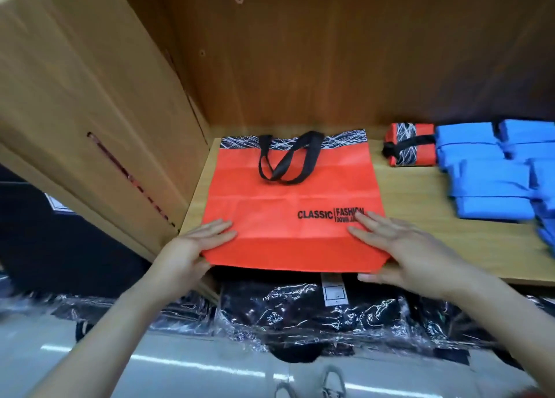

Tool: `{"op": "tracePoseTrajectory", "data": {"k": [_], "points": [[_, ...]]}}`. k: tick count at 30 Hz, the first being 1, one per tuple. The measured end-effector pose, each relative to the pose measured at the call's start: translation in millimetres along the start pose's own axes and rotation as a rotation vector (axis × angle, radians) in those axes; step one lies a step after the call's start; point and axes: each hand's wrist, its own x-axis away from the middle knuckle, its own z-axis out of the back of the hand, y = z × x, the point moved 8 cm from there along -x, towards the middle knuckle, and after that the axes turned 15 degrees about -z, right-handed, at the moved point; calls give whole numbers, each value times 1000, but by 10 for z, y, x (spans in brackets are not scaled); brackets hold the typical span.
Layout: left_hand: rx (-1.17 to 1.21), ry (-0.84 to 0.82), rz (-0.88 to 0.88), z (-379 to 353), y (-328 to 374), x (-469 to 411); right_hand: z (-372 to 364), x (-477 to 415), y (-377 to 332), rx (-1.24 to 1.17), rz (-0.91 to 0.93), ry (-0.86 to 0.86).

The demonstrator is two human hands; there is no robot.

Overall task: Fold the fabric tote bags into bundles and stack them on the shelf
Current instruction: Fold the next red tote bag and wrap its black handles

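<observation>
A red-orange tote bag (288, 205) with black handles and a black-and-white patterned top band lies flat on the wooden shelf (420, 217). Its bottom edge hangs slightly over the shelf's front. My left hand (195, 247) holds the bag's near left corner, fingers flat on top and thumb underneath. At the near right corner my right hand (399, 247) does the same, its fingers partly covering the printed "CLASSIC FASHION" text. One folded red bundle (411, 145), tied with its black handle, sits at the back of the shelf. Several folded blue bundles (492, 169) are stacked to its right.
A cardboard box (90, 97) stands against the shelf's left side. Below the shelf lie dark garments in clear plastic wrap (300, 310) on a shiny floor. The shelf's wooden back wall (300, 61) rises behind the bag.
</observation>
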Motion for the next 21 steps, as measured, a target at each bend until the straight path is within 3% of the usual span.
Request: {"op": "tracePoseTrajectory", "data": {"k": [3, 6, 10, 16, 21], "points": [[151, 165, 54, 98, -17, 60, 65, -1, 27, -175, 31, 71], [112, 303, 144, 176, -17, 94, 69, 1, 102, -454, -3, 80], [12, 286, 191, 129, 37, 128, 68, 67, 250, -782, -218, 214], [-119, 351, 324, 166, 125, 91, 207, 160, 181, -562, -466, 555], [-211, 279, 217, 144, 223, 19, 154, 130, 80, -409, -469, 615]]}}
